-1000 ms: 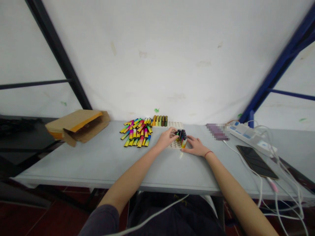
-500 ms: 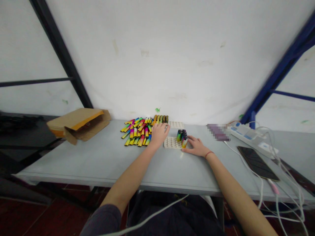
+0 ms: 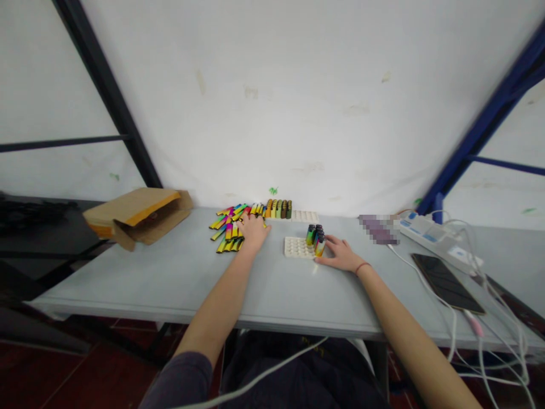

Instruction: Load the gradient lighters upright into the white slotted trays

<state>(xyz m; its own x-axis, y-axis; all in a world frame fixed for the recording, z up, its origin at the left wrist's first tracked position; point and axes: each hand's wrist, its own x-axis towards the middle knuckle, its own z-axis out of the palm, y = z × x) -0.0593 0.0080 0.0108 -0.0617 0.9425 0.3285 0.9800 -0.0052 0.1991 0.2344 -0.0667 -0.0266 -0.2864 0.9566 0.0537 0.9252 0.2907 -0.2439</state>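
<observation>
A heap of small shiny tubes [image 3: 230, 230] in rainbow colours lies on the left middle of the table. My left hand [image 3: 253, 229] rests over the right side of this heap, its fingers spread; what lies beneath the palm is hidden. A white tray [image 3: 296, 247] with rows of round pockets stands to the right. Several black-topped tubes [image 3: 310, 236] stand upright at its right end. My right hand [image 3: 343, 255] curves around that end, thumb at the front corner and fingers beside the upright tubes.
Behind are a block of upright tubes [image 3: 279, 210] and a second white tray [image 3: 305, 216] against the wall. An open cardboard box [image 3: 136, 213] lies at left. At right are a dark phone [image 3: 447, 283], a blurred purple item [image 3: 378, 229] and a power strip [image 3: 438, 241] with white cables.
My left hand has moved left from beside the tray onto the heap of tubes, with its fingers spreading. My right hand stays at the tray's end.
</observation>
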